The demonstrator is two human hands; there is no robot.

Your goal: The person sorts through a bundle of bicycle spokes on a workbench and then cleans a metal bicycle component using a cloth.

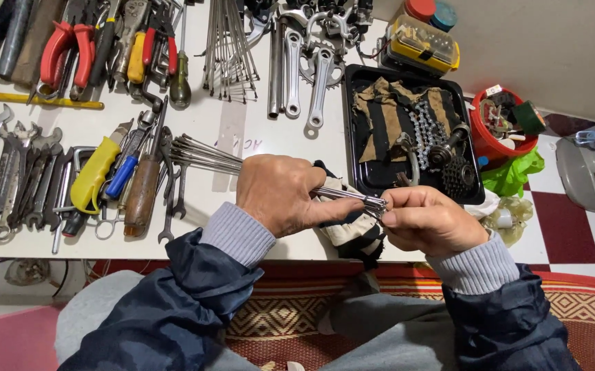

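left hand [277,192] clenched round a bundle of spokes [205,156]; right hand [428,220] pinches their tips, seemingly sorting. separating one spoke would call for a fine fingertip pull.

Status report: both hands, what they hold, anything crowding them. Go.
Left hand gripping spoke bundle mid-length. Right hand pinching the bundle's end. Striped rag directly beneath; black tray close behind.
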